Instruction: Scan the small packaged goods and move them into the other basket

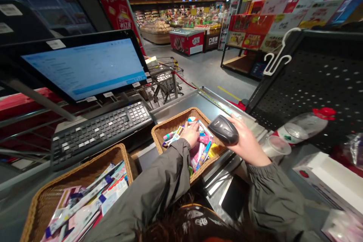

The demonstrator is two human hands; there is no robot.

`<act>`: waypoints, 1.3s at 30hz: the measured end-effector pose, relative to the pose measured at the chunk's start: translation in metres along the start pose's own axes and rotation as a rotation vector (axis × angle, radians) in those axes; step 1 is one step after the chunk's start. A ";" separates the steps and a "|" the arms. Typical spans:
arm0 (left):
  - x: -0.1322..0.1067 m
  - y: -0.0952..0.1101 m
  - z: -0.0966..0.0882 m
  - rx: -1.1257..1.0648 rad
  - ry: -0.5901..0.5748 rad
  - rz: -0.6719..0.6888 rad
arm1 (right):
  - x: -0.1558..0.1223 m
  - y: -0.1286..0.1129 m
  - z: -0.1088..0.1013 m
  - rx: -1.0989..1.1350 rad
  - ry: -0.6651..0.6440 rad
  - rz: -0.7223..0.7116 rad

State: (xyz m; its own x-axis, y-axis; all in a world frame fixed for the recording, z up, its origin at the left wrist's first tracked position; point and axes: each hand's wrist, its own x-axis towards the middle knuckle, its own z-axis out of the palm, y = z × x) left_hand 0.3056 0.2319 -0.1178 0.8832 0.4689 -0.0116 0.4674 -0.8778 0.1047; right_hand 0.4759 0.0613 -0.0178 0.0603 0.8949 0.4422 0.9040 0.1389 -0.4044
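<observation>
My left hand [191, 134] reaches into a wicker basket [157, 140] in the middle of the counter. Its fingers are stretched out and apart over a jumble of small colourful packaged items [202, 151]; no item shows clearly in its grasp. My right hand [247, 141] is wrapped round a black barcode scanner [223, 130], held over the right rim of that basket. To the lower left stands a second wicker basket [34, 211], with long, slim packages [85, 200] lying in it.
A keyboard [102, 132] and a lit monitor [90, 64] stand at the left. On the right are a clear bottle with a red cap [314, 123], a plastic cup [276, 147], a white box [326, 181] and a black perforated panel [317, 75]. A dark flat device [235, 196] lies near my body.
</observation>
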 end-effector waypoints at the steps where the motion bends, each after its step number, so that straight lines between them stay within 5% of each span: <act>1: 0.001 0.000 0.001 -0.006 0.002 -0.005 | 0.000 0.000 0.000 0.001 0.000 0.000; 8: -0.004 -0.005 -0.014 -0.063 0.046 -0.024 | 0.000 -0.003 0.002 0.005 0.021 0.005; 16: -0.060 -0.016 -0.101 -0.123 0.367 -0.039 | 0.009 -0.024 0.008 0.000 0.017 -0.049; 21: -0.112 -0.024 -0.135 -0.094 0.524 -0.110 | 0.018 -0.048 0.015 0.016 0.042 -0.117; 39: -0.273 -0.048 -0.155 -0.073 0.730 -0.515 | 0.045 -0.145 0.048 0.082 -0.100 -0.408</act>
State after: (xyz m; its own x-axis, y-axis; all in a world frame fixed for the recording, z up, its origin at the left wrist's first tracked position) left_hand 0.0359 0.1613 0.0344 0.3082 0.7703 0.5582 0.7736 -0.5444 0.3242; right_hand 0.3270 0.1016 0.0228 -0.3403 0.7960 0.5006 0.8082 0.5197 -0.2769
